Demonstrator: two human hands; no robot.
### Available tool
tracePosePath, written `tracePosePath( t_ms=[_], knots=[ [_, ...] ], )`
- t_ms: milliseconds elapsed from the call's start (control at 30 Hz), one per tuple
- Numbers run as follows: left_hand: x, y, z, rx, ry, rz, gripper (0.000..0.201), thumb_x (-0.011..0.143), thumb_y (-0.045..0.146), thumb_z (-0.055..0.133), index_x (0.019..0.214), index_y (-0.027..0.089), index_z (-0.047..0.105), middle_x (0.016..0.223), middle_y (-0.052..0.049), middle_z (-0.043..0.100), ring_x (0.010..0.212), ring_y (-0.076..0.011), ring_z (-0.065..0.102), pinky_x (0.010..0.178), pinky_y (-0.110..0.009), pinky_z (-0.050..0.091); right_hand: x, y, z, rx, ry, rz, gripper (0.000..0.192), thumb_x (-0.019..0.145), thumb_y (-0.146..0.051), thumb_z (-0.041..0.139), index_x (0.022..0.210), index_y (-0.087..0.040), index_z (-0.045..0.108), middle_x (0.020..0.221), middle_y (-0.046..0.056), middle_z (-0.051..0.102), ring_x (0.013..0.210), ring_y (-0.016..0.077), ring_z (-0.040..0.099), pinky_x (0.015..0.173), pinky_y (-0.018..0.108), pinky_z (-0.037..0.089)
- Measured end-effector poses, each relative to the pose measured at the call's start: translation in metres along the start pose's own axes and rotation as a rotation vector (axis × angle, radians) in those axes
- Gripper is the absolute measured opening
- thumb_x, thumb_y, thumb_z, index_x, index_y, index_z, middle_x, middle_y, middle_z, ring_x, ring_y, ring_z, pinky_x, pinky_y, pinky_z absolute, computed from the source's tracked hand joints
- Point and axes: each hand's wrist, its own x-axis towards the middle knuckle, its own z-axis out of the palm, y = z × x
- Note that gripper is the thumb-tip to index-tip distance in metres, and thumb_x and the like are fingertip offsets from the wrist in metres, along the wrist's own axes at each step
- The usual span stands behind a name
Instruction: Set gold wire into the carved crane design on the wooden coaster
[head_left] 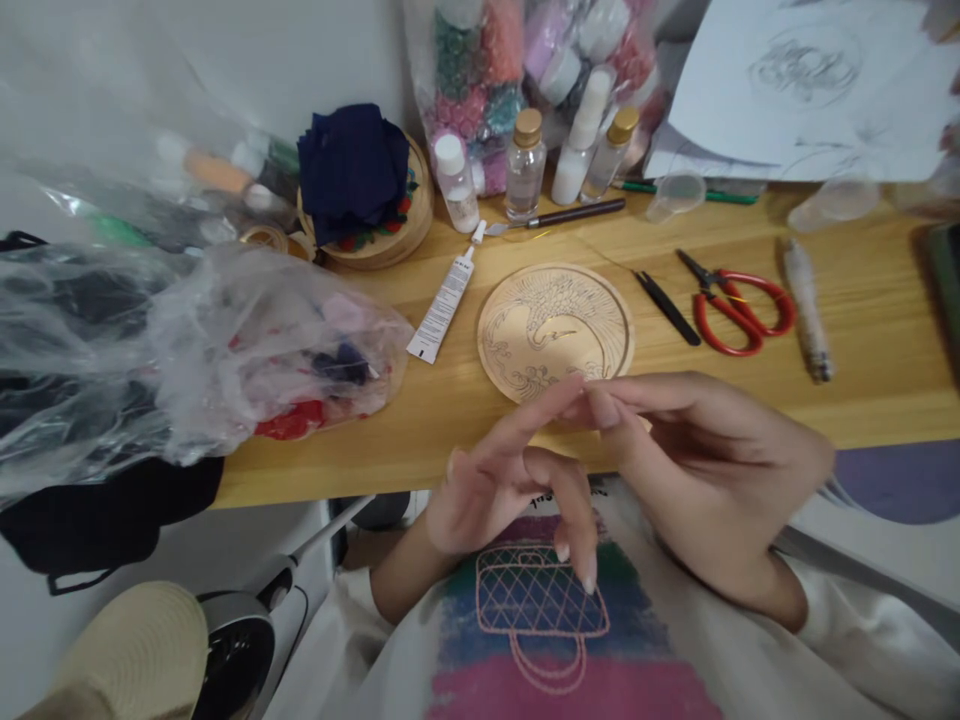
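Head view. The left hand (pixel 510 480) and the right hand (pixel 697 470) meet at the near table edge, fingertips touching just over the 6 o'clock rim of a round wooden disc (pixel 555 330) engraved with a crane and waves; whether anything is pinched between the fingers cannot be told. The disc lies flat at the centre of the wooden table (pixel 862 360).

Containers: at 12 o'clock from the disc stand 4 small bottles (pixel 525 165), 2 with gold caps, 2 with white, their contents clear or not discernible. Behind them a clear bag (pixel 487 70) holds pots of coloured beads. At 9 o'clock a crumpled plastic bag (pixel 187 350) holds pink, red and dark fabric pieces. At 11 o'clock a navy cloth (pixel 352 170) sits on stacked wooden hoops.

Surface: a white glue tube (pixel 444 305) lies at 10 o'clock, a brush (pixel 559 215) at 12 o'clock, black tweezers (pixel 667 308) and red scissors (pixel 735 305) at 3 o'clock, a wrapped spool (pixel 806 305) beyond. A sheet with a pencil drawing (pixel 802 90) leans at 1 o'clock against the white wall.
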Motion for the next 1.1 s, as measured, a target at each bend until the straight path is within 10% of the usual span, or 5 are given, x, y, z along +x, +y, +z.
tracePosePath(
  t_ms=[433, 1100],
  knots=[
    [0.007, -0.001, 0.001, -0.019, 0.01, 0.02, 0.073, 0.092, 0.072, 0.028, 0.147, 0.028, 0.043, 0.066, -0.003, 0.069, 0.049, -0.0138, 0.056, 0.053, -0.026, 0.043, 0.01, 0.007, -0.002, 0.539, -0.206, 0.335, 0.013, 0.089, -0.022, 0.067, 0.095, -0.03, 0.076, 0.079, -0.004, 0.078, 0.067, 0.0098, 0.074, 0.064, 0.02, 0.062],
    [0.009, -0.01, -0.006, -0.039, -0.072, 0.119, 0.074, 0.096, 0.069, 0.018, 0.15, 0.021, 0.036, 0.074, -0.004, 0.072, 0.053, -0.0124, 0.062, 0.056, -0.025, 0.046, 0.014, 0.009, -0.002, 0.769, -0.241, 0.555, 0.01, 0.087, -0.026, 0.068, 0.084, -0.025, 0.077, 0.072, -0.001, 0.077, 0.06, 0.0111, 0.071, 0.059, 0.021, 0.059]
  ],
)
